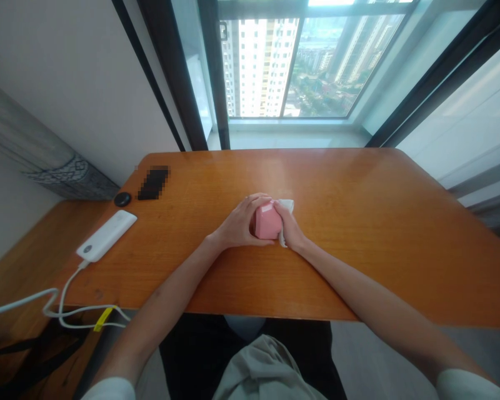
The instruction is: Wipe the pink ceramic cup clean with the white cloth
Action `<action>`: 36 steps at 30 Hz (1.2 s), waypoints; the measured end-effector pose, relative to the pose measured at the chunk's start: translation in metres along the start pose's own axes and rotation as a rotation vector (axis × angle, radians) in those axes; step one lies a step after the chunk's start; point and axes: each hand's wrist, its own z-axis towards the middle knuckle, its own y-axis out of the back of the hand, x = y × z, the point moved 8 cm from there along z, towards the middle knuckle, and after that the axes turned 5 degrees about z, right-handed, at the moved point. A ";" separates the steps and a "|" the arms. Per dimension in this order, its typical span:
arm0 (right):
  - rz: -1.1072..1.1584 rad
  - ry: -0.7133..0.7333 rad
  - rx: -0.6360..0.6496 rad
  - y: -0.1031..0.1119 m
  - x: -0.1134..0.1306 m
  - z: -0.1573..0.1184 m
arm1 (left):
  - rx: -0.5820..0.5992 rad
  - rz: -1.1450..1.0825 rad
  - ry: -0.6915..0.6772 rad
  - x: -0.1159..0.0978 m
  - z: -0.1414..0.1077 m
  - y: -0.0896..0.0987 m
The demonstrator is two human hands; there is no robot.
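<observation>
A small pink box with angled sides (268, 222) is on or just above the middle of the wooden table (358, 222). My left hand (245, 221) wraps round its left side, thumb along the near edge and fingers over the far side. On the right, my right hand (290, 226) presses a white tissue or cloth (287, 206) against the box, its thumb near the top edge. Most of the white piece is hidden under that hand. Whether the box rests on the wood I cannot tell.
On the table's left lie a white power bank (107, 236) with a white cable (66, 283), a round black object (122, 199) and a dark blurred item (153, 183). A yellow tie (104, 319) marks the cable. Beyond the far edge is a window (291, 66).
</observation>
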 end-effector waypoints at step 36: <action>0.019 -0.028 0.002 0.002 -0.004 0.004 | 0.021 0.098 -0.074 -0.005 -0.003 0.000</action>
